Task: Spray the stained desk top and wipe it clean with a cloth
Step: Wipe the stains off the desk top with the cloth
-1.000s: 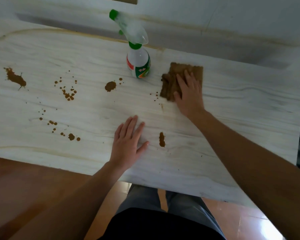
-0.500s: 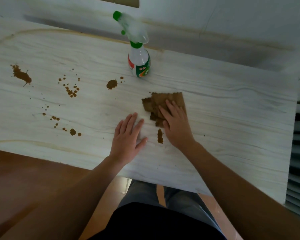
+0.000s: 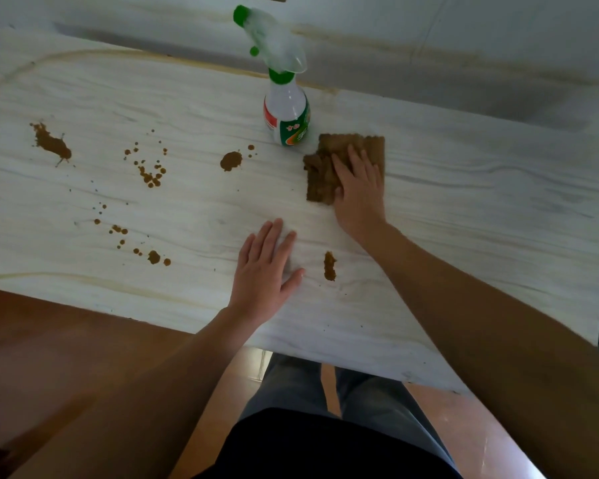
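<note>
Cloth (image 3: 320, 178) lies flat on the desk top (image 3: 464, 209) at the far middle, just to the right of the spray bottle (image 3: 286, 112). I have my right hand (image 3: 358, 191) spread on top of it, because a flat palm drags the whole pad across the surface rather than one bunched corner. My fingers (image 3: 355, 160) there are straight and slightly fanned, lying on the brown fabric and not curled round it. The cloth's left edge looks crumpled, though the light is dim and I cannot tell whether it is folded or only rucked. My left hand (image 3: 263, 271) rests palm-down on bare desk nearer to me, fingers extended and a little apart, thumb out to the right, holding nothing; I judge it is there to brace me as I lean in. The bottle stands upright near the far edge with its nozzle toward the far left, parked out of the wiping path. A brown streak (image 3: 330, 266) lies just right of my left thumb, a round blot (image 3: 230, 160) sits left of the bottle, and scattered drops (image 3: 149, 172) and a smear (image 3: 51, 145) spread over the left half, so by my reckoning most of the wiping is ahead.
</note>
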